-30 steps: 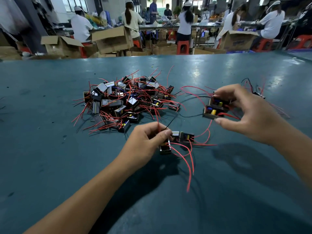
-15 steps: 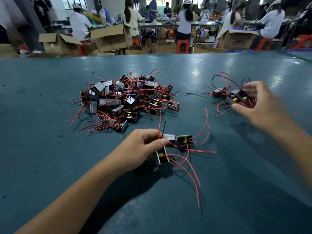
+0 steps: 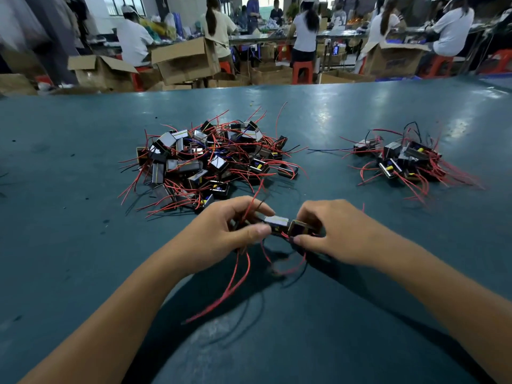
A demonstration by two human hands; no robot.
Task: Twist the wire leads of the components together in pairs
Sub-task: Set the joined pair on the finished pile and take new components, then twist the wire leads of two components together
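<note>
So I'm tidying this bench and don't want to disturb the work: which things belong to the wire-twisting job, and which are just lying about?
Part of the job:
- two components held between left hand and right hand
- their red leads
- big pile
- small pile

Just lying about:
- cardboard boxes beyond the table
- red stools

Wire leads [image 3: 243, 217] inside left hand [image 3: 221, 234] — hidden, perhaps tangled.
</note>
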